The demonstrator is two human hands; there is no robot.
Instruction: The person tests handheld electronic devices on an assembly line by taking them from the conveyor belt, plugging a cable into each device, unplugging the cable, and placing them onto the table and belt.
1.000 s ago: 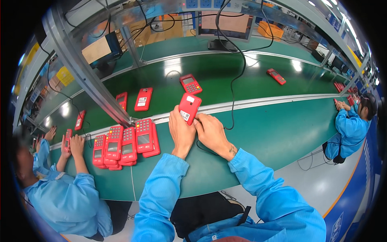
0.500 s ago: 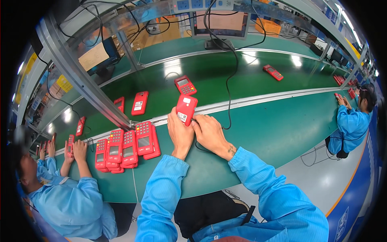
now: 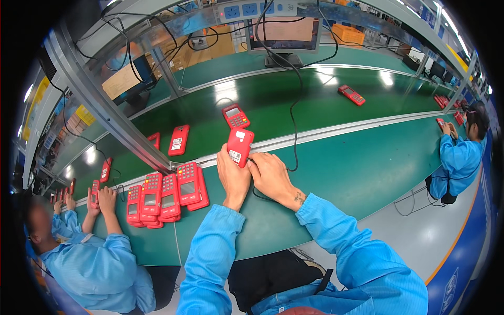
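A red card payment terminal [image 3: 241, 146] is held up over the near edge of the green strip, its labelled back facing me. My left hand [image 3: 234, 176] is closed around its lower left side. Against its lower right corner, my right hand [image 3: 272, 177] pinches the end of a black cable [image 3: 294, 131]; the plug is hidden by the fingers, so I cannot tell how far in it sits. Just beyond lies another red terminal [image 3: 234, 116], keypad up. Left of my hands, several red terminals [image 3: 189, 185] are stacked keypad up on the green worktop [image 3: 336, 163].
More terminals lie along the shiny green strip, one face down [image 3: 179, 140] and one at right [image 3: 352, 95]. A metal post [image 3: 105, 105] rises beyond the stack. A monitor [image 3: 283, 37] stands behind hanging cables. Co-workers in blue sit at left [image 3: 94, 268] and right [image 3: 462, 157].
The terminals on the green strip have shifted slightly left. My hands keep their grip on the terminal and cable, which sit slightly lower and further left in view.
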